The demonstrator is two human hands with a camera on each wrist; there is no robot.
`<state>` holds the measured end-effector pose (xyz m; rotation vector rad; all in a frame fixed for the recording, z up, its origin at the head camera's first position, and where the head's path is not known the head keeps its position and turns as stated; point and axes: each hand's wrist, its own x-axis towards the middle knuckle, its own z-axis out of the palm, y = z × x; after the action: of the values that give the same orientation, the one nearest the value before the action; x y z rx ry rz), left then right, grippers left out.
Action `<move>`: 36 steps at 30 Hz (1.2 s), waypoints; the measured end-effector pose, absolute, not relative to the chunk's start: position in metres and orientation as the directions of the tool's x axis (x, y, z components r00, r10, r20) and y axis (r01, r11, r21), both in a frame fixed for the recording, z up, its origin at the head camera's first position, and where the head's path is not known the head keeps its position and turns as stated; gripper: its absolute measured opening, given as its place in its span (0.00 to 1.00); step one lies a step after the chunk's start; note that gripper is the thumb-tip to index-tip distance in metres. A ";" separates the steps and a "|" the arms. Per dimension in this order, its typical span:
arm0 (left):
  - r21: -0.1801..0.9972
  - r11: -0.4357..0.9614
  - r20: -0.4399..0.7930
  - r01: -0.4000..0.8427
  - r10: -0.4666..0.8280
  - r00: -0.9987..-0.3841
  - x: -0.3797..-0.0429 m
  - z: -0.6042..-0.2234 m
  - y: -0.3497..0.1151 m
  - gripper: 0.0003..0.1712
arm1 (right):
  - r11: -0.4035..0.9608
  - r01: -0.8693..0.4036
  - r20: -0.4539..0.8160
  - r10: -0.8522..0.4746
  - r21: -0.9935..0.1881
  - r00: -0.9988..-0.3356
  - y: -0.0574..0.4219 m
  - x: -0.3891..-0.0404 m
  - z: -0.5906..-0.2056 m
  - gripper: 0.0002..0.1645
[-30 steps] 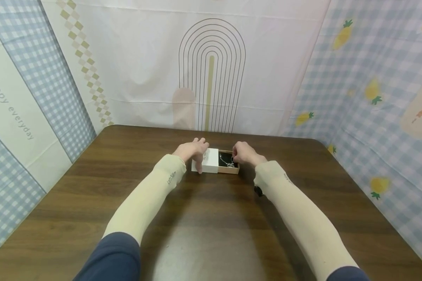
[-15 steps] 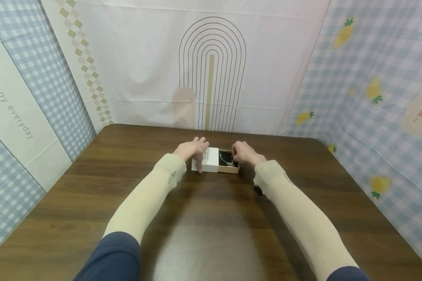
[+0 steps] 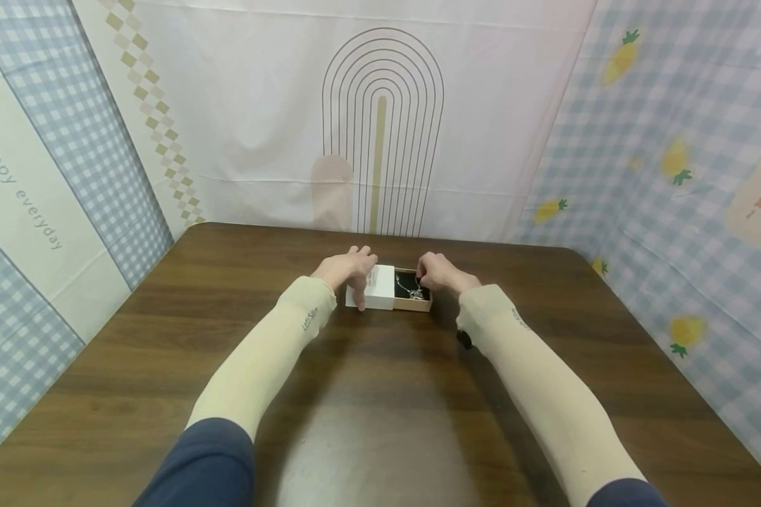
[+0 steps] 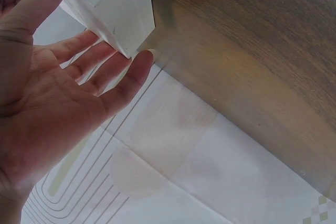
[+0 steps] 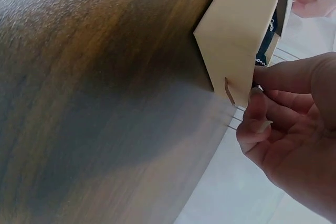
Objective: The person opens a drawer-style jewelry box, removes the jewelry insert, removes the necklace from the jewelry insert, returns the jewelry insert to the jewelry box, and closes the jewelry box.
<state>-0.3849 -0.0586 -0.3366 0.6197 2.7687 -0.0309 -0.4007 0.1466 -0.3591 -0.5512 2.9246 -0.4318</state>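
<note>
A small drawer-style jewelry box lies on the table, its white sleeve [image 3: 382, 289] at left and its tan drawer [image 3: 412, 305] slid partly out to the right. My left hand [image 3: 349, 271] grips the sleeve, thumb on the near side and fingers at the far side; in the left wrist view the white sleeve [image 4: 123, 17] sits between them. On the drawer's black lining lies a silver chain necklace [image 3: 415, 294] with a pendant-like cluster. At the drawer's right end, my right hand [image 3: 440, 272] pinches the chain's end, thumb against index finger, mostly hidden by the fingers.
The box rests toward the back of a brown wooden table [image 3: 380, 394]. Behind hangs a white printed cloth [image 3: 260, 105], with blue checked cloth [image 3: 647, 141] at the right side. A short ribbon tab [image 5: 229, 91] shows on the drawer's end.
My right hand has risen very slightly at the drawer's right end. My left hand and the box stay where they were.
</note>
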 end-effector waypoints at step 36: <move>0.040 0.910 -0.296 0.413 0.406 -0.865 -0.386 -0.338 -0.058 0.58 | 0.842 -0.383 -0.070 -0.439 -0.379 -0.896 0.156 -0.406 -0.364 0.16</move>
<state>-0.3860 -0.0581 -0.3378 0.6094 2.7731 -0.0348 -0.4062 0.1562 -0.3638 -0.6441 2.8657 -0.5421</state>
